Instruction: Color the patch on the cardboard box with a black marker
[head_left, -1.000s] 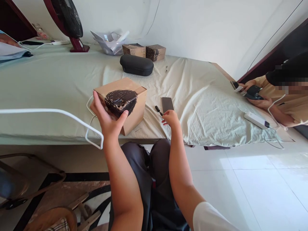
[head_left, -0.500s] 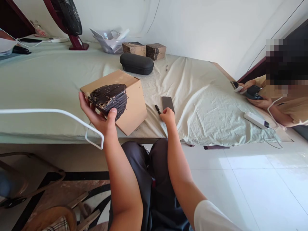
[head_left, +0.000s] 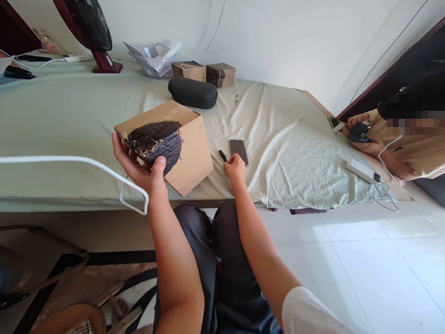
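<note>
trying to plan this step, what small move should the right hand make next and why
Probably lift the pen with the right hand, since that hand is at the pen's near end while the left hand holds the box by its blackened corner.

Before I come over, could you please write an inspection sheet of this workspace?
Surface: pale green cloth, wrinkled on the right.
Job's things: cardboard box, one corner blackened; black pen.
Clutter: phone, black case, two small boxes, basket.
Hands: left hand grips the blackened corner; right hand at the pen, hold unclear.
Cables: white cable at right; bent white rod or cable at left.
Surroundings: fan by the wall, co-worker's hand under a dark device.
</note>
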Action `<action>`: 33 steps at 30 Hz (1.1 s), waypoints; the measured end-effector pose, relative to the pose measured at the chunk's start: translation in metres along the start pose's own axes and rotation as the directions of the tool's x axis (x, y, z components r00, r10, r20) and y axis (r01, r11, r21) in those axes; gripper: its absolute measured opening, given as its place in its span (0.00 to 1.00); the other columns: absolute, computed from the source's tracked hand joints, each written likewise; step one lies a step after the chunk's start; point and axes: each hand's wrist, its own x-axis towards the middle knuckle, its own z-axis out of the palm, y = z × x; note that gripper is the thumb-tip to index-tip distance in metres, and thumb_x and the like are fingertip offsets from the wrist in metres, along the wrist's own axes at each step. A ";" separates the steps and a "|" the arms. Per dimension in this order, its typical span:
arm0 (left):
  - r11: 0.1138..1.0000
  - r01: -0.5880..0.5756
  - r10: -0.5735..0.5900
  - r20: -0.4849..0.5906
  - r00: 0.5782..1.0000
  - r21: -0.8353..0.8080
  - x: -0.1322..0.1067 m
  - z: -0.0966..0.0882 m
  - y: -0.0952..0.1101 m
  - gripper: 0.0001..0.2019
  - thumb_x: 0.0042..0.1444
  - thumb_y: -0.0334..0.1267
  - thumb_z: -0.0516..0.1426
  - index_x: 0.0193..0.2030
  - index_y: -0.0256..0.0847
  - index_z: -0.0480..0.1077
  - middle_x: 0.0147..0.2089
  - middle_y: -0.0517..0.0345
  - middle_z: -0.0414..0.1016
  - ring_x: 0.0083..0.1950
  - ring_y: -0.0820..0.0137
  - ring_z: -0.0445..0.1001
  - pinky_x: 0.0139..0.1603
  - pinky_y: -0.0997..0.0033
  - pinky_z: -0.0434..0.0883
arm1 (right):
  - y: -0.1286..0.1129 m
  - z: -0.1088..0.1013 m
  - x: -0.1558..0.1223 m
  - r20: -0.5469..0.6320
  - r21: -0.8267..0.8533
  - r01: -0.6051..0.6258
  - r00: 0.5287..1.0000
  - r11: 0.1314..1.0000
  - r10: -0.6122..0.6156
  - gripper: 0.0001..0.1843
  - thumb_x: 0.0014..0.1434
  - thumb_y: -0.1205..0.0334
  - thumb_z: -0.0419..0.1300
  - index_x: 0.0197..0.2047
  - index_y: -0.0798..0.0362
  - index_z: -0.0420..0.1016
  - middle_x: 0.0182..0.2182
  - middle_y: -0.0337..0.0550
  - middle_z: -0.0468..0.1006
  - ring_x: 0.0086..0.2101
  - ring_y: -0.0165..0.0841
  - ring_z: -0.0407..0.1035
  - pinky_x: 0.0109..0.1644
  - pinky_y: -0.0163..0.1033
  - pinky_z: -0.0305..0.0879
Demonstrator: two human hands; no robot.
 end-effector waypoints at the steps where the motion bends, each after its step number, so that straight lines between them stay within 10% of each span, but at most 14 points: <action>1: 1.000 -0.015 0.015 0.004 1.000 -0.005 0.001 -0.002 -0.004 0.50 0.45 0.51 0.72 0.75 0.44 0.61 0.75 0.43 0.66 0.79 0.51 0.64 0.75 0.55 0.72 | 0.001 -0.004 0.000 0.002 0.000 -0.003 1.000 1.000 0.003 0.06 0.65 0.63 0.63 0.46 0.47 0.72 0.46 0.41 0.84 0.44 0.37 0.76 0.42 0.38 0.64; 9: 0.998 -0.047 0.047 0.005 0.999 0.040 0.003 -0.014 -0.016 0.51 0.45 0.54 0.72 0.74 0.44 0.60 0.75 0.41 0.65 0.80 0.50 0.64 0.77 0.52 0.70 | 0.011 -0.028 -0.007 0.141 -0.091 -0.077 0.986 0.993 0.090 0.06 0.57 0.62 0.70 0.38 0.52 0.80 0.44 0.53 0.86 0.47 0.47 0.80 0.48 0.44 0.72; 21: 0.987 0.148 -0.147 -0.019 0.989 0.071 -0.004 0.006 0.029 0.52 0.46 0.54 0.71 0.76 0.44 0.57 0.79 0.39 0.59 0.80 0.49 0.62 0.71 0.54 0.75 | -0.001 -0.012 -0.006 0.139 -0.113 -0.017 0.990 0.993 0.033 0.04 0.60 0.64 0.67 0.39 0.52 0.83 0.43 0.53 0.87 0.47 0.47 0.82 0.49 0.44 0.75; 33: 0.994 0.083 -0.083 -0.005 0.997 0.073 -0.003 -0.008 0.000 0.55 0.42 0.56 0.73 0.76 0.43 0.58 0.76 0.38 0.62 0.80 0.48 0.61 0.71 0.54 0.73 | -0.004 -0.002 0.003 0.057 -0.077 -0.030 0.998 0.997 0.035 0.07 0.62 0.60 0.67 0.42 0.51 0.85 0.44 0.53 0.87 0.47 0.47 0.82 0.49 0.45 0.75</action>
